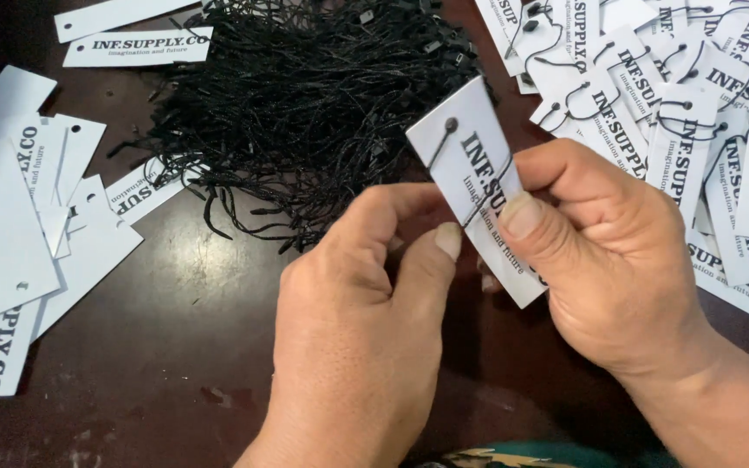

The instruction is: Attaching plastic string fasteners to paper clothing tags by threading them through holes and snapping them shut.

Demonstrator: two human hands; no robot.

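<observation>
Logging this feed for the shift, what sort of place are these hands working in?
Probably a garment-tag assembly bench in a small workshop: a dark brown table carries a heap of black loop strings, unstrung white card tags and strung white tags. Both hands hold one white card tag.

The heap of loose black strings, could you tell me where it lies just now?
In the head view, the heap of black strings lies at top centre on the dark table, between the unstrung white tags and the strung tags.
</observation>
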